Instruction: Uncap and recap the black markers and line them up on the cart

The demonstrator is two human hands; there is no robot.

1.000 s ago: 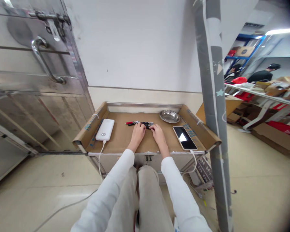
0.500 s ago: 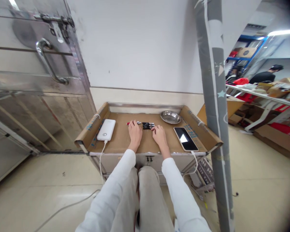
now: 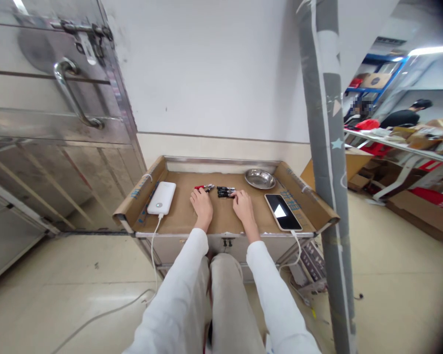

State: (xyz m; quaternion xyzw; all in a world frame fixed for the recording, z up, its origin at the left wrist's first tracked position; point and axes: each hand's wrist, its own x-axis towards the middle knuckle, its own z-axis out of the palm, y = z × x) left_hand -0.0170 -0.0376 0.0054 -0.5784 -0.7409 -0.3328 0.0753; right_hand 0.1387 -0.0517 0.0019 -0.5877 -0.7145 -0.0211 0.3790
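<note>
My left hand (image 3: 203, 205) rests on the cardboard-lined top, its fingers curled at a dark marker (image 3: 208, 188). Just behind those fingertips lies a red marker (image 3: 199, 187). To the right, several black markers (image 3: 226, 190) lie side by side in a small row. The fingers of my right hand (image 3: 244, 207) are bent and pressed together at the right end of the nearest black marker (image 3: 225, 195). The fingertips of both hands are small in view and partly hide the marker ends.
A round steel dish (image 3: 260, 179) stands at the back right. A phone (image 3: 282, 212) lies at the right, a white power bank (image 3: 161, 198) at the left, both with cables. Cardboard sides (image 3: 133, 199) edge the cart; a wrapped pole (image 3: 328, 147) rises at its right.
My left hand has drawn slightly back and left, uncovering the red marker and a dark marker beside it. My right hand stays at the ends of the black markers.
</note>
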